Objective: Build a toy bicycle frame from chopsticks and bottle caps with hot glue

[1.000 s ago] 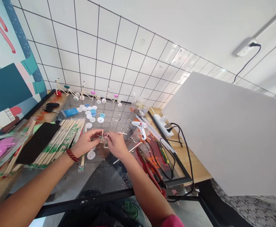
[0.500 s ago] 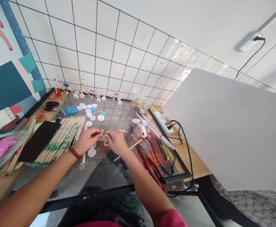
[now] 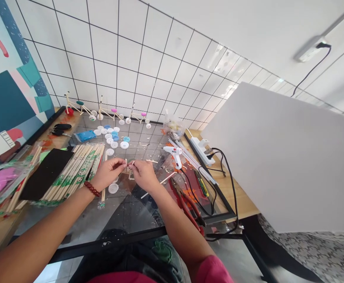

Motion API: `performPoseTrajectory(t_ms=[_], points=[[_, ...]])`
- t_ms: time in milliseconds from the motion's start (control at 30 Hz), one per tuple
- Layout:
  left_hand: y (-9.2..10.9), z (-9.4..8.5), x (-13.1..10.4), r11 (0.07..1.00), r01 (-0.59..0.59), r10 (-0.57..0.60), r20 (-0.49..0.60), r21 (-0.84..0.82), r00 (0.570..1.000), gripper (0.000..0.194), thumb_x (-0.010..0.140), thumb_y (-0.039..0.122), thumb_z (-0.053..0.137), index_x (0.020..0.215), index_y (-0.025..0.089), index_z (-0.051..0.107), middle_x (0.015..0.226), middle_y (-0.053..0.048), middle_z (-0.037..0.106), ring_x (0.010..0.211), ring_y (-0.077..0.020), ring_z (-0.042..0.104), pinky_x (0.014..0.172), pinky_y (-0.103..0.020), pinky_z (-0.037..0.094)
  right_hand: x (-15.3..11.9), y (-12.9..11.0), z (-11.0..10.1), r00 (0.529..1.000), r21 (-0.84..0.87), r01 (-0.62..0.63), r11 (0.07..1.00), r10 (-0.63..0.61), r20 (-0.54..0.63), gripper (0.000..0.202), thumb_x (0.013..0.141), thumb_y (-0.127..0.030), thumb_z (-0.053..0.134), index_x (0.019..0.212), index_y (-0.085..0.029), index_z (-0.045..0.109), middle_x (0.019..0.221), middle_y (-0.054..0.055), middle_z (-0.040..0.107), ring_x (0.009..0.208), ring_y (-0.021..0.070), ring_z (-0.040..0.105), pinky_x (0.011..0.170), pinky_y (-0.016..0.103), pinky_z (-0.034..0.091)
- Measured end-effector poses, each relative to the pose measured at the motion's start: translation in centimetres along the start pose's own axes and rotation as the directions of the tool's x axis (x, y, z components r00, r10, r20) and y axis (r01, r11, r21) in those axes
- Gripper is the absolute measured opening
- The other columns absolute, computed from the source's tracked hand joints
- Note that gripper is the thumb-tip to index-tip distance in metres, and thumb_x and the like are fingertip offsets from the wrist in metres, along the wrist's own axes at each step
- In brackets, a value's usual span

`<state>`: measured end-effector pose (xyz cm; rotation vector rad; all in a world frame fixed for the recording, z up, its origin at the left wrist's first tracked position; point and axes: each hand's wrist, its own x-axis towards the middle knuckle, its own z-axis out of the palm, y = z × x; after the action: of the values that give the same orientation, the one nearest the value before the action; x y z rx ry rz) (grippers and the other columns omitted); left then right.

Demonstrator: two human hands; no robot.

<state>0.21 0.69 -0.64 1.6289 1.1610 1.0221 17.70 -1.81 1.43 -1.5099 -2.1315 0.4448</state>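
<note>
Fingers of L hand (image 3: 109, 173) closed in vs earlier, now pinching upright stick (image 3: 126, 161); R hand (image 3: 144, 175) pinches 2nd stick (image 3: 133, 162). Uneven squeeze cd prob. make either slip.

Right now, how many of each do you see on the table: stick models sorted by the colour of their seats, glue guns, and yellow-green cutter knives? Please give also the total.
Green-seated stick model: 1
Pink-seated stick models: 2
White glue gun: 1
Yellow-green cutter knife: 1
Total: 5
</note>
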Motion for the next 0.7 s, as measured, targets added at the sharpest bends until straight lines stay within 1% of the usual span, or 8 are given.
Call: performPoseTrajectory(t_ms=[233, 400, 467, 567, 700], points=[[-0.5, 0.1, 0.0, 1.000, 0.013, -0.013, 0.000, -0.020, 1.000, 0.039, 0.074, 0.054, 0.067, 0.089, 0.019, 0.072, 0.089, -0.008, 0.076, 0.085, -0.0257, 0.069, 0.081, -0.038, 0.055, 0.0, 0.0, 0.1, 1.000, 0.022, -0.006, 1.000, 0.006, -0.014, 0.008, 0.098, -0.026, 0.059, 0.097, -0.023, 0.066, 0.094, 0.000, 0.075, 0.094, 0.0177, 0.065, 0.089, 0.032, 0.031], [-0.4, 0.3, -0.1, 0.995, 0.027, -0.024, 0.024, -0.091, 0.999, 0.039, 0.071, 0.054, 0.071, 0.089, 0.019, 0.070, 0.091, -0.008, 0.076, 0.090, -0.0271, 0.071, 0.083, -0.040, 0.056, -0.2, 0.1, 0.1, 0.999, 0.043, 0.015, 0.999, -0.013, -0.031, 0.010, 0.095, -0.030, 0.063, 0.102, -0.023, 0.066, 0.098, 0.001, 0.074, 0.098, 0.0188, 0.066, 0.091, 0.034, 0.032], [-0.5, 0.3, -0.1, 0.991, 0.025, -0.021, 0.027, -0.131, 0.999, 0.042, 0.070, 0.052, 0.073, 0.094, 0.019, 0.070, 0.095, -0.009, 0.077, 0.093, -0.0278, 0.071, 0.086, -0.041, 0.056, -0.3, 0.2, 0.0, 0.999, 0.028, 0.035, 0.999, -0.034, -0.029, 0.015, 0.094, -0.034, 0.065, 0.105, -0.023, 0.066, 0.101, 0.002, 0.074, 0.101, 0.0200, 0.065, 0.092, 0.035, 0.032], [-0.8, 0.4, 0.0, 0.989, 0.021, -0.018, 0.027, -0.149, 0.999, 0.046, 0.069, 0.049, 0.074, 0.102, 0.018, 0.069, 0.099, -0.011, 0.077, 0.095, -0.0288, 0.071, 0.088, -0.044, 0.055, -0.6, 0.4, -0.4, 0.998, 0.008, 0.058, 0.998, -0.058, -0.028, 0.028, 0.089, -0.041, 0.071, 0.111, -0.024, 0.065, 0.107, 0.004, 0.073, 0.107, 0.0228, 0.063, 0.094, 0.037, 0.032], [-1.0, 0.3, 0.0, 0.993, 0.012, -0.008, 0.030, -0.118, 1.000, 0.044, 0.071, 0.045, 0.071, 0.104, 0.017, 0.069, 0.100, -0.012, 0.077, 0.095, -0.0290, 0.071, 0.089, -0.046, 0.055, -1.1, 1.0, -1.6, 0.997, 0.016, 0.070, 0.997, -0.070, -0.012, 0.055, 0.078, -0.045, 0.081, 0.125, -0.025, 0.060, 0.119, 0.006, 0.069, 0.116, 0.0257, 0.059, 0.099, 0.042, 0.032]])
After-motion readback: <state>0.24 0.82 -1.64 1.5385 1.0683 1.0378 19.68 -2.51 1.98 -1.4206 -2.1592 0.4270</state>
